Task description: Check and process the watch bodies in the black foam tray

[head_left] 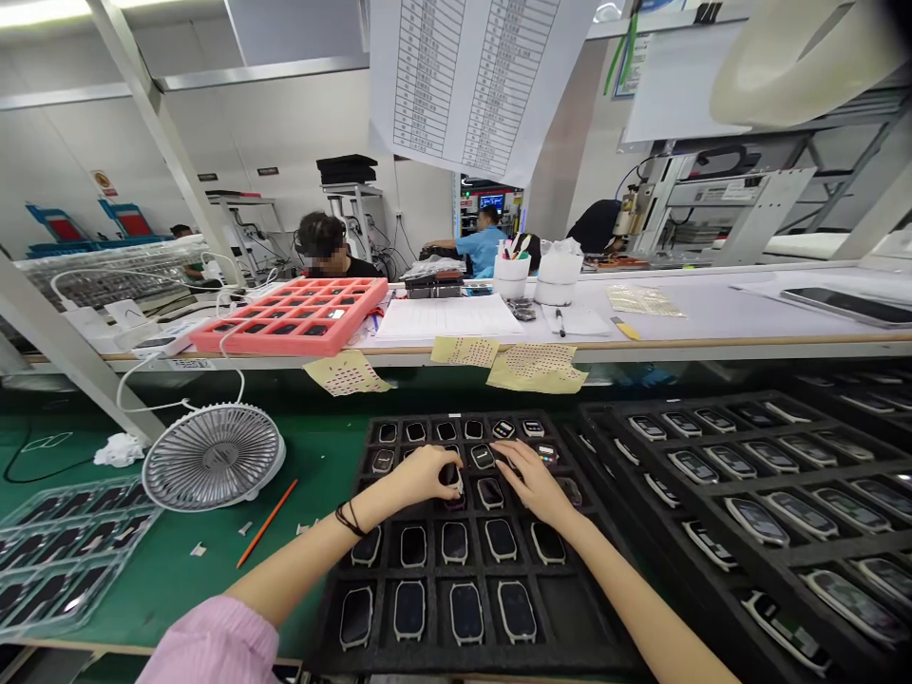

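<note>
Pink sleeve (206, 646) at the left forearm; both bare arms reach over a black foam tray (470, 658) on a green mat (189, 579); left hand (417, 478) has fingers bunched, tips down among the smartwatch units (490, 492) mid-tray, small white bit (459, 485) at the fingertips, pinch unclear; right hand (534, 484) spread, fingers over the far rows, nothing visibly held.

Tray status: nearest row has four units, near-right corner slot looks empty; next row has five; far rows populated, a few units hidden under the hands.

Second black foam tray (605, 446) just right of the first, its visible slots loaded. Mat left side: desk fan (212, 456), orange pencil (267, 522), clear plastic tray (71, 560) at the left edge. Far bench: red foam tray (289, 316) with dark units in its slots.
</note>
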Demonstrator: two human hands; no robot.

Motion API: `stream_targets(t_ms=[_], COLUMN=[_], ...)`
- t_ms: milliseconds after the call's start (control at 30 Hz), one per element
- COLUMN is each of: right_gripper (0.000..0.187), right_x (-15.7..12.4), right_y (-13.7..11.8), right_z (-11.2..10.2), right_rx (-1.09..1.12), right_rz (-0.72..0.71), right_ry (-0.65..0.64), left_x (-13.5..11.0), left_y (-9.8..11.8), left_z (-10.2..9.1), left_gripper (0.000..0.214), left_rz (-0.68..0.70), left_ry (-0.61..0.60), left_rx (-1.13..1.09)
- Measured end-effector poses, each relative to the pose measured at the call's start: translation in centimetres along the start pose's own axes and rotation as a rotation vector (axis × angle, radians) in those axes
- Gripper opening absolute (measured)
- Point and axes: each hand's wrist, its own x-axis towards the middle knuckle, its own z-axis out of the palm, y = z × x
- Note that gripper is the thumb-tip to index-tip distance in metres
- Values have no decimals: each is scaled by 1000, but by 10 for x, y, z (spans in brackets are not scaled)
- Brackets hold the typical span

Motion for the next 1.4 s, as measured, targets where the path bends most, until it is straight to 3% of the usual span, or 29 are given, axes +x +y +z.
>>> stream_targets(t_ms=[167, 367, 467, 633, 767, 933, 1067, 1200, 1400], right_gripper=[28, 36, 34, 36, 39, 55, 69, 71, 65], right_x=[-1, 0, 0, -1, -2, -2, -1, 1, 4], right_y=[-24, -51, -53, -60, -71, -79, -81, -82, -86], right_z=[-4, 0, -1, -4, 0, 6, 8, 11, 10], right_rx=[149, 261, 253, 256, 249, 45, -153, -265, -255], right_rz=[-58, -231, -256, -296, -232, -361, -406, -406, -403], right_ry=[36, 109, 167, 223, 285, 345, 357, 364, 388], left_x=[4, -7, -12, -14, -14, -14, -15, -16, -16], left_y=[-6, -1, 4, 9, 17, 36, 47, 53, 56], left_z=[16, 40, 51, 58, 63, 64, 61, 59, 56], left_gripper=[40, 45, 36, 25, 13, 24, 30, 32, 29], left_rz=[-12, -295, -325, -343, -425, -519, -570, -565, -570], left_ry=[44, 112, 127, 122, 151, 251, 224, 193, 231], left_rx=[-289, -1327, -1554, -1716, -1854, -1985, -1990, -1995, -2015])
